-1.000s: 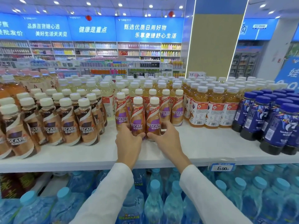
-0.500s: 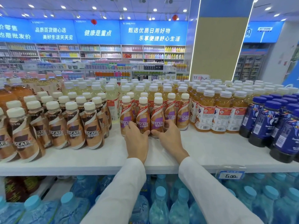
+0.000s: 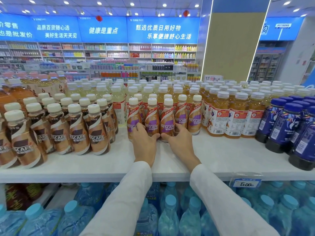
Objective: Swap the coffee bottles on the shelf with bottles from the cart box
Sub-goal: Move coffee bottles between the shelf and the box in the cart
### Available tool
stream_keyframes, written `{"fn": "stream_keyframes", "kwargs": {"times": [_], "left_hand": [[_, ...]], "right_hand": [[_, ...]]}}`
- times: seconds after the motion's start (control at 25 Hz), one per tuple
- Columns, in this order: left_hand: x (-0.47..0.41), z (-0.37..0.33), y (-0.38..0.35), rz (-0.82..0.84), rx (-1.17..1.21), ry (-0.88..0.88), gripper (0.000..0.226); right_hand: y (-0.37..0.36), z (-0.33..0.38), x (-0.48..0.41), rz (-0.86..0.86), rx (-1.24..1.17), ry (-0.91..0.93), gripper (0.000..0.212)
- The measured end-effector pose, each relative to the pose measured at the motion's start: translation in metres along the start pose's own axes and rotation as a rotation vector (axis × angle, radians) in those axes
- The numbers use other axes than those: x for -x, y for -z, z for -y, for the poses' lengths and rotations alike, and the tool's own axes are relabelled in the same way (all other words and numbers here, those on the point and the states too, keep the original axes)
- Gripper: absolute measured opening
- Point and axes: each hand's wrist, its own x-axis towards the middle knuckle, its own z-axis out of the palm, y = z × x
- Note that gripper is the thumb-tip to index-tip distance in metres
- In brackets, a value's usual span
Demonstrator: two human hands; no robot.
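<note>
both hands are up on the white shelf [image 3: 221, 155], at the front row of the purple coffee bottles [image 3: 193, 119]. the left hand [image 3: 144, 145] wraps the middle bottle [image 3: 151, 123], fingers round its left side, thumb low in front. the right hand [image 3: 181, 143] grasps the right bottle [image 3: 167, 123] next to it, mirrored. both bottles stand upright on the shelf, side by side. brown bottles [image 3: 76, 133] stand to the left, tea bottles [image 3: 235, 120] and blue bottles [image 3: 281, 126] to the right. water bottles [image 3: 168, 217] fill the shelf below, near a price tag [image 3: 245, 183].
</note>
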Motion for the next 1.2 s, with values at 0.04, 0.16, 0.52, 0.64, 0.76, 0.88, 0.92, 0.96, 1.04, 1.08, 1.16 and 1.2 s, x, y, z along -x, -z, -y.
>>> {"fn": "stream_keyframes", "kwargs": {"times": [0.04, 0.16, 0.52, 0.64, 0.76, 0.88, 0.92, 0.96, 1.04, 1.08, 1.16, 1.2], "left_hand": [[0.000, 0.000, 0.000, 0.002, 0.009, -0.004, 0.055], [0.004, 0.003, 0.006, 0.020, 0.072, 0.012, 0.054], [-0.017, 0.036, 0.045, 0.012, 0.138, 0.012, 0.056], [-0.023, 0.041, 0.043, 0.068, 0.158, 0.000, 0.046], [-0.023, 0.039, 0.042, 0.077, 0.181, 0.002, 0.047], [-0.022, 0.038, 0.040, 0.077, 0.184, 0.007, 0.048], [-0.021, 0.038, 0.040, 0.076, 0.182, 0.009, 0.049], [-0.021, 0.038, 0.039, 0.076, 0.179, 0.012, 0.049], [-0.020, 0.037, 0.039, 0.082, 0.167, 0.014, 0.049], [-0.019, 0.037, 0.040, 0.088, 0.159, 0.017, 0.050], [-0.017, 0.034, 0.044, 0.100, 0.148, 0.018, 0.052], [-0.013, 0.033, 0.047, 0.108, 0.147, 0.013, 0.053]], "right_hand": [[-0.001, -0.001, 0.000, 0.000, 0.003, 0.005, 0.065], [-0.002, -0.002, 0.000, 0.004, 0.023, 0.010, 0.068], [-0.001, -0.004, 0.000, 0.024, 0.026, 0.004, 0.063], [-0.002, -0.003, 0.000, 0.027, 0.029, 0.006, 0.064], [0.000, 0.000, 0.002, 0.026, 0.036, 0.012, 0.061], [0.001, 0.001, 0.003, 0.021, 0.035, 0.013, 0.059], [0.001, 0.001, 0.003, 0.020, 0.035, 0.014, 0.058], [0.001, 0.001, 0.004, 0.021, 0.041, 0.009, 0.059], [0.001, 0.003, 0.004, 0.026, 0.052, 0.001, 0.061], [0.001, 0.004, 0.005, 0.031, 0.059, -0.006, 0.062], [0.002, 0.009, 0.006, 0.048, 0.056, -0.027, 0.066], [0.005, 0.012, 0.009, 0.067, 0.046, -0.037, 0.066]]}}
